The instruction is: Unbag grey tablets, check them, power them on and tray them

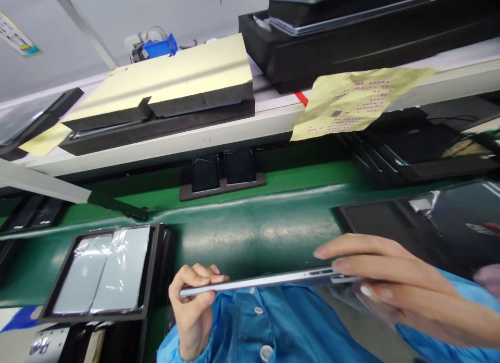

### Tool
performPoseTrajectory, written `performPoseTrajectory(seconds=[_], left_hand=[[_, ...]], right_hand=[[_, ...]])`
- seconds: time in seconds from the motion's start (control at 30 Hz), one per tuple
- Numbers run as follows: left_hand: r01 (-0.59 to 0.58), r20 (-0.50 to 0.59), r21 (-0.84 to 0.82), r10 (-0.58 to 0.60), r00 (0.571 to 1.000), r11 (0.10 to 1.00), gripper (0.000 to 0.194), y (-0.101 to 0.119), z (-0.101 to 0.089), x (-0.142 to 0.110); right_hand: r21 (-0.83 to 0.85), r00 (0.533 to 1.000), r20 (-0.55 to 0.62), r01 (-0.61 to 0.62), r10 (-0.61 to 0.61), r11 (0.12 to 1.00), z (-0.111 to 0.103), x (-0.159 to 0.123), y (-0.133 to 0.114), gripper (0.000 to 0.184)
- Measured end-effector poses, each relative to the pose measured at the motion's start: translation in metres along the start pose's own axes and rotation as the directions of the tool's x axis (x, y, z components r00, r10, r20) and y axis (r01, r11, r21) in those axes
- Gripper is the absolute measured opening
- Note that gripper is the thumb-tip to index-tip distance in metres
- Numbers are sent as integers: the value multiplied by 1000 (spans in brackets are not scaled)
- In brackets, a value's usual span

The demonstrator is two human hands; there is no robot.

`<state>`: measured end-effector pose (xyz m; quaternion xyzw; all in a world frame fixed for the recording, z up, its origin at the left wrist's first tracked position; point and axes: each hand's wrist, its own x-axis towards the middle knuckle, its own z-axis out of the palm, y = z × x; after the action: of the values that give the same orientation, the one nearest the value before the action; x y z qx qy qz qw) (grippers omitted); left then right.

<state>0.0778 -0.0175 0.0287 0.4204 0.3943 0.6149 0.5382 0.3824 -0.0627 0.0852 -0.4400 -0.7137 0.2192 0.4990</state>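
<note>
A thin tablet (269, 282) is held edge-on in front of the blue work coat, its narrow silver side turned up toward me. My left hand (193, 300) is closed round its left end, thumb on the near side and fingers on the far side. At the right end, my right hand (406, 282) pinches with thumb and fingers, where a small pale sliver shows beside a dark slot in the edge. Whether that sliver is part of the tablet I cannot tell. The screen and back are mostly hidden by the viewing angle.
A black foam tray (146, 279) with two film-wrapped tablets lies left on the green bench (250, 238). Another dark tray (386, 227) lies right. Farther back is a tray with two dark devices (240, 166). The shelf above carries foam trays (203, 100) and a yellow paper (351, 102).
</note>
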Motion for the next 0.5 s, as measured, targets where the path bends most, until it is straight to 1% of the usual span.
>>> performPoseTrajectory(seconds=[0.03, 0.1, 0.13, 0.17, 0.27, 0.3, 0.4, 0.5], left_hand=[[6, 5, -1, -6, 1000, 1000, 32, 0, 0, 0], [17, 9, -3, -17, 1000, 1000, 31, 0, 1, 1], [21, 8, -5, -21, 1000, 1000, 31, 0, 1, 1], [27, 6, -7, -27, 1000, 1000, 31, 1, 1, 1], [56, 0, -10, -56, 998, 998, 31, 4, 2, 2], [67, 1, -14, -67, 998, 998, 31, 5, 3, 2], [87, 24, -26, -87, 996, 996, 28, 6, 3, 3], [99, 41, -29, -97, 994, 995, 27, 4, 2, 3]], right_hand=[[5, 999, 32, -11, 11, 1000, -1, 3, -3, 19], [16, 991, 130, 6, -8, 1000, -1, 7, -8, 22], [12, 987, 157, 16, -18, 1000, 0, 8, -10, 25], [-9, 988, 156, 13, -12, 1000, 2, 8, -11, 27], [-138, 996, 87, -22, 34, 990, 8, -2, -11, 32], [-175, 995, 90, -14, 31, 984, 9, -6, -10, 32], [-213, 983, 182, 58, -18, 975, 9, -14, -4, 31], [-206, 972, 227, 103, -55, 973, 6, -14, -1, 29]])
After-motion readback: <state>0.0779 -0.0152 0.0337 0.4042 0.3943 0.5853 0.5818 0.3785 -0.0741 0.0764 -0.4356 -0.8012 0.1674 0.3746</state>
